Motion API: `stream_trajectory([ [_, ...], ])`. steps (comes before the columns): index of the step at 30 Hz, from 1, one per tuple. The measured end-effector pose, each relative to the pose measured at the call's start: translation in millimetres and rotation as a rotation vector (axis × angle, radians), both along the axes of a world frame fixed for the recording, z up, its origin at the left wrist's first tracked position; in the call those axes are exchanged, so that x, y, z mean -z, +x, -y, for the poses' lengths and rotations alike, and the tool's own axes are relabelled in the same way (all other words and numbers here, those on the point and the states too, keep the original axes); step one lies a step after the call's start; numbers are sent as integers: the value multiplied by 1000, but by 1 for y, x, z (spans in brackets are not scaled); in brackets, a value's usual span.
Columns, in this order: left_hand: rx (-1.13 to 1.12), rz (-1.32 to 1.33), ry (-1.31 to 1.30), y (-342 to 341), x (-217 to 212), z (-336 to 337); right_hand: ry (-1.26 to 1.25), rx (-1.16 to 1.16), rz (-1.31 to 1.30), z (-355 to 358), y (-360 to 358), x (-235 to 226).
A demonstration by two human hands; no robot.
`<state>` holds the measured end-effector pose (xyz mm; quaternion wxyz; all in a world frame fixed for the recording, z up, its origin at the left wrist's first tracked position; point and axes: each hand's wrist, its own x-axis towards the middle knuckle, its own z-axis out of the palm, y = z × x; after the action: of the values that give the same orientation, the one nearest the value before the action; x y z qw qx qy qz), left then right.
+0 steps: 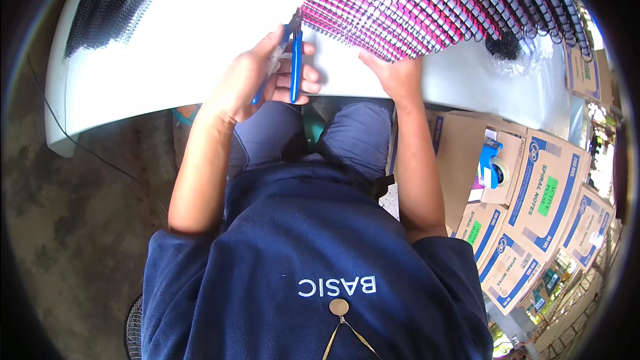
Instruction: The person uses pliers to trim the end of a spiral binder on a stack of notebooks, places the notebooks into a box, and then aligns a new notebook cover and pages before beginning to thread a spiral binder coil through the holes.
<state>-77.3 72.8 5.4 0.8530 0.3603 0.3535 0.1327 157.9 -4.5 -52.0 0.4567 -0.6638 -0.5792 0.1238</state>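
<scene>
My left hand [253, 80] is closed round a pair of blue-handled cutting pliers [296, 67]. Their dark jaws point away from me and meet the left end of a black spiral coil. Pink-and-white spiral notebooks [400, 7] lie fanned in overlapping rows at the far right of the table. At their near edge my right hand [398, 79] grips the notebooks, thumb toward the left and most fingers hidden beneath the coils.
The white table [180, 60] has a curved front edge near my knees. Loose black coils [113, 7] lie at the far left, with another dark bundle [503, 47] beside clear plastic [540, 67] at right. Cardboard boxes [553, 187] and a blue tape dispenser [492, 163] stand to my right.
</scene>
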Motion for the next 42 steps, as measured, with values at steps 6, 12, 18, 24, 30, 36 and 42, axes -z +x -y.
stream_trajectory([
  [6, 45, 404, -327, -11, 23, -11, 75, 6, 25, -5, -5, -3],
  [12, 103, 571, -477, -12, 25, -14, -3, 24, -99, -7, 5, 12],
  [18, 65, 415, -431, -12, 16, -13, 26, 28, -141, -9, 6, 17],
  [24, 166, -667, 696, 3, -4, -2, 61, 11, -83, -8, 3, 10],
  [30, 75, -204, 81, 3, -11, -4, 127, -49, 64, -2, 0, -5],
  [36, 153, 337, -356, -8, 5, -21, 153, 26, 233, -4, 0, -2],
  [42, 399, -951, 1001, 13, -10, -12, 233, 47, 183, -8, -1, -1],
])
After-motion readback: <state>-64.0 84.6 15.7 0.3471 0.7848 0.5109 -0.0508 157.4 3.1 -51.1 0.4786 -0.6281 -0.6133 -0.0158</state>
